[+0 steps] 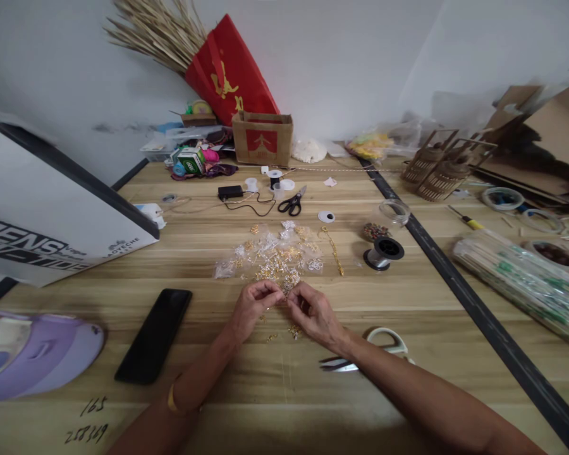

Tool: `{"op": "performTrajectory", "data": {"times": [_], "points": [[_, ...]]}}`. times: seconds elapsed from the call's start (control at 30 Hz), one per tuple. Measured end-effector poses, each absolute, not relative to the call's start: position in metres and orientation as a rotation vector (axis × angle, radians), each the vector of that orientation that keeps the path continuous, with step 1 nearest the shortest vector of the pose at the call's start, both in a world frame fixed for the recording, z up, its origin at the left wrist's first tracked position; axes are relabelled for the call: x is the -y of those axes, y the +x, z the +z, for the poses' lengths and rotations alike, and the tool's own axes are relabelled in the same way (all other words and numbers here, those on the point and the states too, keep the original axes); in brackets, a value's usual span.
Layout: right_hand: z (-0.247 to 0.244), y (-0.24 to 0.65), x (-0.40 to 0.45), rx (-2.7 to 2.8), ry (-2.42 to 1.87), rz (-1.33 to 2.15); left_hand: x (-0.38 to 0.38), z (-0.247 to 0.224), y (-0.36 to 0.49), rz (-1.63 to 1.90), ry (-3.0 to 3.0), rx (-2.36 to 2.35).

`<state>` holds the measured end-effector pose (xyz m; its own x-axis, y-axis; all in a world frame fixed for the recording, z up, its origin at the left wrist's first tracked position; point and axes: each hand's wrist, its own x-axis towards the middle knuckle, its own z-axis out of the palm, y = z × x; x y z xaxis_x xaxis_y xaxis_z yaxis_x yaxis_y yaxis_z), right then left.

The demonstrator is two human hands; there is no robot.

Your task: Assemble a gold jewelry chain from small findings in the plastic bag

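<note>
My left hand [257, 308] and my right hand [314, 314] meet at the middle of the table, thumbs and forefingers pinched close together. Whatever sits between the fingertips is too small to make out. Just beyond them lies a heap of gold and silver jewelry findings [277, 262], partly in small clear plastic bags [227, 266]. A few loose gold pieces [294, 331] lie on the wood between my wrists. To the right of the heap is a short gold chain [332, 249]. White-handled scissors [340, 364] rest partly hidden under my right forearm.
Left of my arm lie a black phone [154, 335] and a purple visor [61, 354]. On the right stand a wire spool [384, 253] and a tipped jar of beads [377, 230]. Black scissors [291, 202], a paper bag [263, 151] and bundled sticks [516, 278] lie farther out.
</note>
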<state>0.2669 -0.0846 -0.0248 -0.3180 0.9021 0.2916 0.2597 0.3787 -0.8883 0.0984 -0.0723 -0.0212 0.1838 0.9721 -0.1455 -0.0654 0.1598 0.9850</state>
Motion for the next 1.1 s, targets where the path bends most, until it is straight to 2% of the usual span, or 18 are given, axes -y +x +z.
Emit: {"op": "performTrajectory", "data": {"times": [1.1], "points": [[-0.0189, 0.2692, 0.0841, 1.738, -1.011, 1.131, 0.0725, -0.0170, 0.0962, 0.982, 1.245, -1.040]]}}
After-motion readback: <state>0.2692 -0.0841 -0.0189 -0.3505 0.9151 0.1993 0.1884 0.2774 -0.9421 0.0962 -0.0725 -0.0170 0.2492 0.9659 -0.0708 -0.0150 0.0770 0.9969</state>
